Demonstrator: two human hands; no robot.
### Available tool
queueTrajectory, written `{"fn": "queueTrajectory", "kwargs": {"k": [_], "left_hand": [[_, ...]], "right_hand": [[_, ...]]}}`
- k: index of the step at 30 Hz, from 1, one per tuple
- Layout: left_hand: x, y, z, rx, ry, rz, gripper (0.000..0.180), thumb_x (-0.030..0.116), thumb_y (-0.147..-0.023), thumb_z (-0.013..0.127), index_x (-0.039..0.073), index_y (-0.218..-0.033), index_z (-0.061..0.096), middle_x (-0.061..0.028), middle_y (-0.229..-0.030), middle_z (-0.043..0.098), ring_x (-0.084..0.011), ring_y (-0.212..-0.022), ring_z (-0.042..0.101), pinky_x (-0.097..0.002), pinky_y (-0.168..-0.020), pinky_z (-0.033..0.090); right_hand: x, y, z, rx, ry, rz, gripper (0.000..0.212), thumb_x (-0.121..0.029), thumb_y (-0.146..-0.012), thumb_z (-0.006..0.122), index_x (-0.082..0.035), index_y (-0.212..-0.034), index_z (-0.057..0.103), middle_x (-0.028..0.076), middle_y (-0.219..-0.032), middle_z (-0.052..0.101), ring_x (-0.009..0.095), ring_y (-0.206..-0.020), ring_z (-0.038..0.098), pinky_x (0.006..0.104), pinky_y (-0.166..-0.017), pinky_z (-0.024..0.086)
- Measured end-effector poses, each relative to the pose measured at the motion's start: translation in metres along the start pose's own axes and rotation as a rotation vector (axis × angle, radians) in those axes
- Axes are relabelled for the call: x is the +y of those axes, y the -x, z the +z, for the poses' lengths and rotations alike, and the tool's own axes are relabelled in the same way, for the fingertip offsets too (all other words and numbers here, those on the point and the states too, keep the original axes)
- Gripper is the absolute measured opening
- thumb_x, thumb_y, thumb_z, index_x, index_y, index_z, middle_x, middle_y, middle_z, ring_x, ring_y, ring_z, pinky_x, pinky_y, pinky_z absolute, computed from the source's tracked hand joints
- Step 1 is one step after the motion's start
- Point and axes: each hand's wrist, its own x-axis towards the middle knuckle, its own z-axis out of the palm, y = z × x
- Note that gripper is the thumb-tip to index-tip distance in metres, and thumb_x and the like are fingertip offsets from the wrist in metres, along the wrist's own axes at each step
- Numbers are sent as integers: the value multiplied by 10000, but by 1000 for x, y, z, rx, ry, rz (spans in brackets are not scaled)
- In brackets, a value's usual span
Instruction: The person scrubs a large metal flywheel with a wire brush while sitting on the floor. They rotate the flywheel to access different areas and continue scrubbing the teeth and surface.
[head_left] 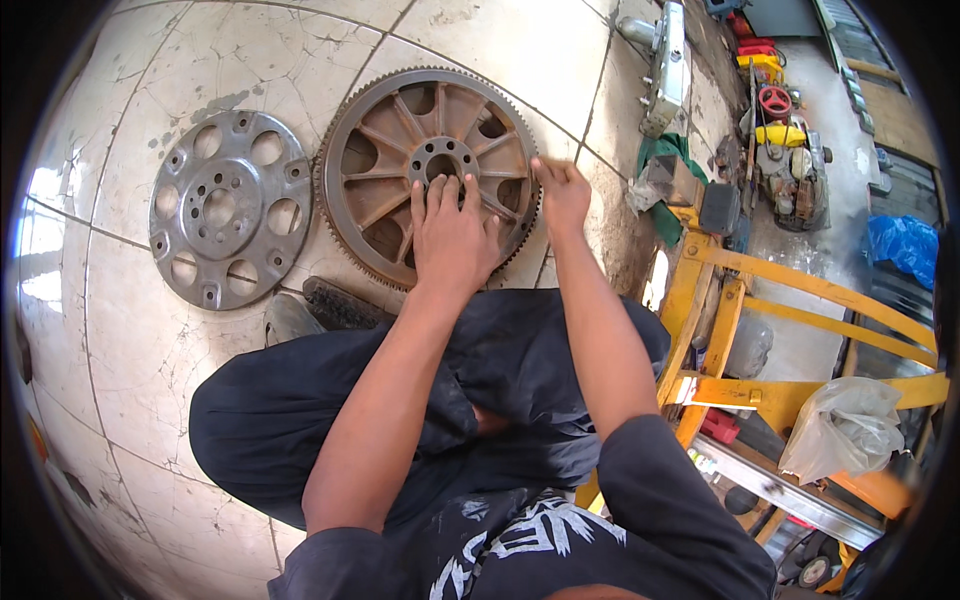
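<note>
A rusty spoked flywheel (382, 207) with a toothed outer rim and bolt holes round its hub lies on the floor in front of me. My left hand (450, 235) rests on its centre, fingers stretched out and spread, the tips at the hub's hole. At the right side of the rim my right hand (563, 195) is closed, its curled fingers on the toothed edge. The undersides of those fingers are hidden. To the left of the flywheel a flat grey metal disc (252, 185) with large round holes lies apart from it.
Cracked pale tiles (110, 330) make up the floor. A yellow metal frame (720, 330) stands close on my right, with a clear plastic bag (845, 430) on it. Machine parts (790, 170), a metal housing (665, 75) and a blue bag (903, 250) lie beyond.
</note>
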Motion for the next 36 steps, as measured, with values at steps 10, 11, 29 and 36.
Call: {"fn": "queueTrajectory", "kwargs": {"k": [10,11,29,36], "left_hand": [[-3,2,-1,0,12,-6,642,323,-982,663,-29,-1506,545,-241,-1502,559,-353,-1492,425,-521,-1308,191],[-3,1,-1,9,9,-6,643,324,-984,661,-28,-1508,542,-239,-1502,559,-352,-1492,425,-520,-1309,189],[-5,4,-5,-16,-30,-3,645,331,-997,648,-17,-1526,525,-239,-1512,547,-351,-1496,421,-516,-1311,184],[-3,1,0,-26,-35,22,656,349,-998,648,-3,-1536,515,-235,-1510,546,-359,-1498,419,-524,-1308,192]], "right_hand": [[-27,-10,-1,-107,48,124,282,-192,-944,840,8,-1123,753,82,-1110,777,141,-1038,683,312,-974,512],[-20,-5,-6,-140,-42,156,290,-195,-952,830,13,-1137,748,89,-1128,775,144,-1058,678,323,-996,508],[-33,-4,4,-143,-16,141,321,-264,-942,846,-17,-1130,769,74,-1109,777,151,-1021,682,319,-972,502],[-43,-42,24,-103,49,113,259,-213,-931,851,-10,-1070,769,68,-1087,782,134,-983,669,319,-934,507]]}}
